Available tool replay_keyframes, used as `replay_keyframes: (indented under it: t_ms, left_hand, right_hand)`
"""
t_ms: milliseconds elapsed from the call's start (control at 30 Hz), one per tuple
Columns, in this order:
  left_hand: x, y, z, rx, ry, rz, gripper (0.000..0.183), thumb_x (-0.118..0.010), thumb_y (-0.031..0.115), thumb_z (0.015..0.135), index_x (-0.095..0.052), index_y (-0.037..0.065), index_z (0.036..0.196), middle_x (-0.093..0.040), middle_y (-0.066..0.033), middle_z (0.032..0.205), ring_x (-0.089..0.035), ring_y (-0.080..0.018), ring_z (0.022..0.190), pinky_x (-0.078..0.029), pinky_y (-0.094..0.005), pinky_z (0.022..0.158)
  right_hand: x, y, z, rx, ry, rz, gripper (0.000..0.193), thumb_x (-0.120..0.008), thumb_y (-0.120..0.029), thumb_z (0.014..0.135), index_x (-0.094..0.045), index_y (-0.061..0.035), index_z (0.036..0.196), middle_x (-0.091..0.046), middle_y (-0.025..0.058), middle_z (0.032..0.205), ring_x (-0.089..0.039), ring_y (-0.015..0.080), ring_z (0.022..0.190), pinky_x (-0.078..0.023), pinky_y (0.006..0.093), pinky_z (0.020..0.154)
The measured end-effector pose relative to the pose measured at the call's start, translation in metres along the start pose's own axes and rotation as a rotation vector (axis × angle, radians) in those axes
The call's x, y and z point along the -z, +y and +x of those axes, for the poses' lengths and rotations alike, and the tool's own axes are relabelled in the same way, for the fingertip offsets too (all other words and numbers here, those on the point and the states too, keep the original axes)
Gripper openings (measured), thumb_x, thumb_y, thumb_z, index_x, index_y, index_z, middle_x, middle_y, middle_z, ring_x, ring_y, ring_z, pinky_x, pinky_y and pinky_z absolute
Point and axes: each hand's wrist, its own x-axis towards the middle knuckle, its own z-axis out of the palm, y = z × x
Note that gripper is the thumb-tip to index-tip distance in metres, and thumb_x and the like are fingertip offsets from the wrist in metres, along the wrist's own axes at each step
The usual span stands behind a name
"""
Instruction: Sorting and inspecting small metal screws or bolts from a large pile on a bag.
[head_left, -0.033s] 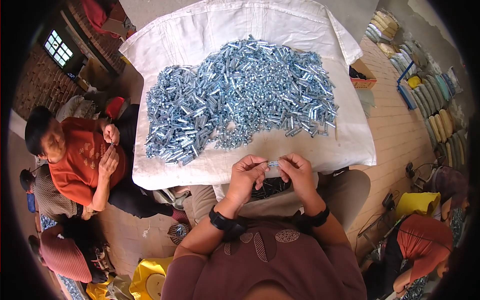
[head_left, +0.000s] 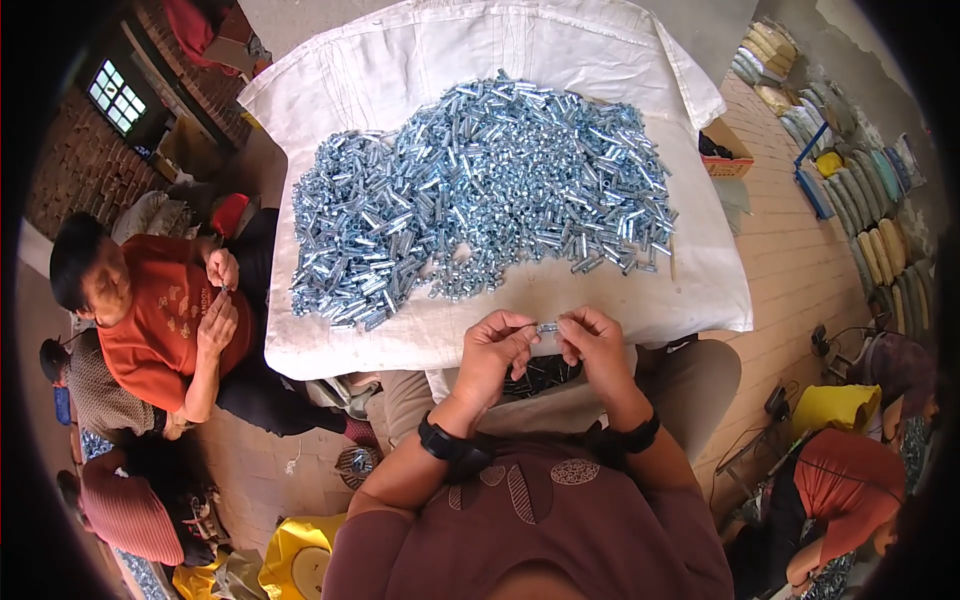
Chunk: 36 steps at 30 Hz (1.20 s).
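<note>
held over near edge of white cloth [head_left: 340,345]: small silver metal piece [head_left: 547,328], bridging gap between left hand [head_left: 495,345] and right hand [head_left: 592,340]. pinched at one end by left thumb and curled fingers, at other end by right thumb and fingertips; both grips narrow. angled inward from below, with bent elbows: both forearms, ringed by black wristbands [head_left: 632,436]. beyond hands, heaped on cloth: large pile of silver metal pieces [head_left: 480,180].

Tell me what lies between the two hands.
A small silvery metal piece bridges the gap, held between the left hand and the right hand; the head view shows it.
</note>
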Motion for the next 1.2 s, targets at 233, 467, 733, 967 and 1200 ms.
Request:
replay_keyframes:
  t_ms: [233,467,733,967,1200]
  left_hand:
    - [0.000,-0.003,0.004,-0.017,-0.040,0.029,0.008,-0.058,0.001,0.085,-0.057,-0.001,0.092,-0.059,-0.0060,0.073,-0.043,-0.0067,0.047,-0.034,-0.0193,0.038]
    - [0.002,-0.002,0.006,0.100,-0.266,-0.160,0.012,-0.059,0.004,0.085,-0.058,0.003,0.097,-0.058,-0.0057,0.074,-0.038,-0.0041,0.045,-0.028,-0.0171,0.037]
    - [0.013,-0.015,0.021,0.089,-0.327,-0.336,0.014,-0.061,0.006,0.084,-0.059,0.005,0.098,-0.059,-0.0079,0.073,-0.036,-0.0025,0.043,-0.023,-0.0149,0.037]
    - [0.040,0.000,0.028,0.276,-0.395,-0.134,0.009,-0.062,0.003,0.082,-0.062,0.004,0.092,-0.060,-0.0082,0.075,-0.043,-0.0027,0.048,-0.029,-0.0149,0.040]
    - [0.034,0.010,0.063,-0.528,0.192,1.487,0.020,-0.063,0.008,0.075,-0.056,0.002,0.092,-0.058,-0.0197,0.087,-0.059,-0.0384,0.073,-0.049,-0.0421,0.063]
  right_hand:
    - [0.004,0.000,0.002,-0.105,0.002,0.121,0.015,-0.061,-0.016,0.086,-0.058,-0.0011,0.085,-0.056,0.0027,0.066,-0.048,0.0065,0.050,-0.037,0.0198,0.045]
    - [0.013,-0.003,0.006,-0.165,-0.129,0.196,0.016,-0.061,-0.019,0.087,-0.058,-0.0031,0.087,-0.057,0.0016,0.069,-0.050,0.0070,0.055,-0.038,0.0198,0.047]
    - [0.007,0.007,0.019,-0.241,-0.234,0.366,0.015,-0.060,-0.020,0.088,-0.058,-0.0055,0.088,-0.056,0.0000,0.071,-0.051,0.0066,0.060,-0.038,0.0215,0.050]
    - [0.011,-0.001,0.047,0.041,-0.240,-0.391,0.019,-0.062,-0.019,0.085,-0.059,-0.0045,0.096,-0.058,0.0010,0.073,-0.054,0.0118,0.062,-0.044,0.0284,0.055]
    - [0.007,-0.002,0.115,0.650,0.150,-1.515,0.023,-0.067,-0.012,0.072,-0.059,-0.0064,0.093,-0.055,0.0105,0.088,-0.059,0.0280,0.079,-0.049,0.0352,0.064]
